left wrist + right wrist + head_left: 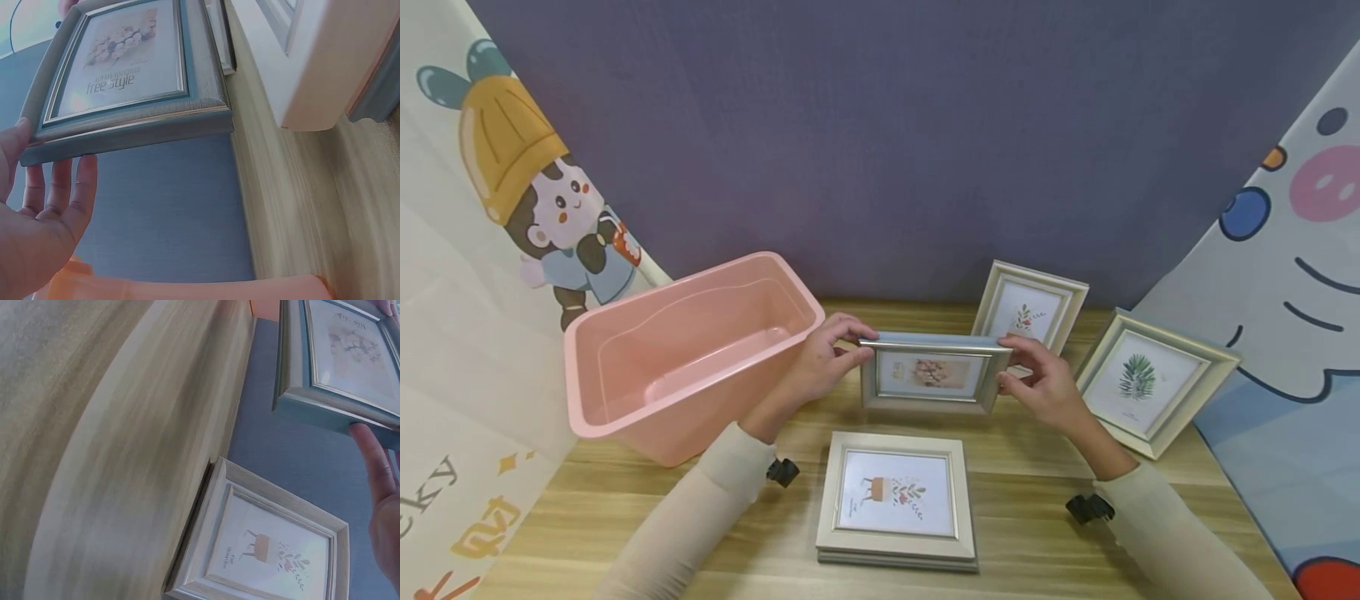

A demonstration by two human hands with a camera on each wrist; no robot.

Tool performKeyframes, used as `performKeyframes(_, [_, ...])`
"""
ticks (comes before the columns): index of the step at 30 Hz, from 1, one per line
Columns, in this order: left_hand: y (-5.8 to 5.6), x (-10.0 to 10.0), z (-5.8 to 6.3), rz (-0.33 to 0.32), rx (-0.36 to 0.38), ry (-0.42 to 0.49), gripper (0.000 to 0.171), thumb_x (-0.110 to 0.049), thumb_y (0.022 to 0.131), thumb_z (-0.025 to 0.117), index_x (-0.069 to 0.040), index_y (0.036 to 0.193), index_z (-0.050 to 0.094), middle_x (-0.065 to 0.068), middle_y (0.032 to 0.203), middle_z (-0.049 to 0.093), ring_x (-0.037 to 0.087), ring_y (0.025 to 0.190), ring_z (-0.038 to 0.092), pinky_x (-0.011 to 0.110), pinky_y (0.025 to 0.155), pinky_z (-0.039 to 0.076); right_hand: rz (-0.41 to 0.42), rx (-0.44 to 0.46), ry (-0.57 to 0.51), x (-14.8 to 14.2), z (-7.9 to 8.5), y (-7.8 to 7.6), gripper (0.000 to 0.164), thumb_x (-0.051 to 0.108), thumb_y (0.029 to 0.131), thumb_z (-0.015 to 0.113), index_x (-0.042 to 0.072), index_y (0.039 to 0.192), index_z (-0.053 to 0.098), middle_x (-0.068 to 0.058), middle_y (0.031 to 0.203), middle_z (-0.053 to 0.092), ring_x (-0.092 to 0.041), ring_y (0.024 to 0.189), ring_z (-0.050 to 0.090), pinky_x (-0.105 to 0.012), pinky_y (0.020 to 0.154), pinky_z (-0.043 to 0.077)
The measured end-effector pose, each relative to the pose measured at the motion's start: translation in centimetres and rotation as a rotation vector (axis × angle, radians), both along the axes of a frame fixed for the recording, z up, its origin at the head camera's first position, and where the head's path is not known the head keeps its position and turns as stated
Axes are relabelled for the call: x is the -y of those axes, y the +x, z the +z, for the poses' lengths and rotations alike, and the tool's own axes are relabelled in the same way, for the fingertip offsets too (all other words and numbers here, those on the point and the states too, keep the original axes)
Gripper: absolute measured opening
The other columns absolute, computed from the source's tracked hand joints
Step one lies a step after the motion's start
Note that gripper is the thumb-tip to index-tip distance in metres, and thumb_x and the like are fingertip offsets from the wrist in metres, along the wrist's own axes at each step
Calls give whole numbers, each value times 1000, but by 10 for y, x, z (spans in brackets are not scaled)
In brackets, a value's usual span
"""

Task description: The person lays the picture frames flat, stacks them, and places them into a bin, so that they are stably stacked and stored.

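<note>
A grey-and-blue picture frame (936,375) with a flower print is held between both hands over the middle of the table, its picture side facing me. My left hand (827,360) grips its left end; in the left wrist view, the thumb lies on the front edge and several fingers reach under the side. The right hand (1045,382) pinches the opposite end between thumb and fingers. Nearer to me, a cream picture frame (895,493) with a potted-plant print lies flat on top of another frame.
At left stands a pink plastic bin (700,421), close beside the left forearm. Behind the right hand, a picture frame (1022,307) stands upright near the dark back panel (887,150). Another frame (1142,385) with a green leaf print leans at the right, near the right forearm.
</note>
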State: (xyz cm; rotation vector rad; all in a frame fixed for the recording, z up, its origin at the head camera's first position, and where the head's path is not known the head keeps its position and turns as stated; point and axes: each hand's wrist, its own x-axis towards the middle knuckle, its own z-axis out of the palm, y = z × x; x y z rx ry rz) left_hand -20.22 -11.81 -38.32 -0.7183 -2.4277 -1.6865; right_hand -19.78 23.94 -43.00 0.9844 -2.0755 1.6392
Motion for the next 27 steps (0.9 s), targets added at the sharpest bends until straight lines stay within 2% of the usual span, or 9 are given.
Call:
performKeyframes(11, [6, 0, 8, 56, -61, -19, 19, -6, 93, 72, -3, 112, 72, 15, 119, 63, 25, 103, 60, 25, 77, 58, 56, 102, 9, -3, 13, 3, 54, -26, 84, 61, -9, 134, 53, 8, 106, 67, -5, 91, 72, -30, 57, 62])
performKeyframes(18, [13, 0, 17, 91, -96, -46, 18, -8, 94, 71, -5, 112, 72, 14, 115, 65, 27, 101, 63, 30, 77, 58, 81, 115, -8, -1, 17, 4, 51, -25, 86, 58, -8, 134, 53, 6, 101, 64, -6, 88, 72, -34, 53, 61])
performKeyframes(20, [15, 0, 19, 97, -101, -52, 18, -9, 94, 71, -5, 112, 72, 13, 114, 65, 27, 99, 64, 30, 76, 57, 81, 118, -8, -1, 18, 4, 50, -24, 87, 57, -6, 133, 54, 7, 103, 65, -6, 85, 72, -34, 52, 61])
performKeyframes(24, [18, 0, 20, 105, -90, -73, 17, -9, 95, 70, -6, 111, 72, 14, 109, 66, 26, 95, 65, 26, 72, 56, 83, 142, -5, 0, 18, 6, 45, -21, 90, 57, 1, 129, 61, 8, 118, 63, -6, 76, 71, -34, 52, 61])
performKeyframes(27, [20, 2, 21, 97, -34, -82, 17, -10, 96, 69, -6, 112, 72, 13, 110, 65, 24, 92, 65, 27, 68, 58, 71, 177, 13, 0, 19, 7, 40, -16, 93, 58, 6, 125, 66, 8, 124, 61, -9, 69, 71, -35, 53, 61])
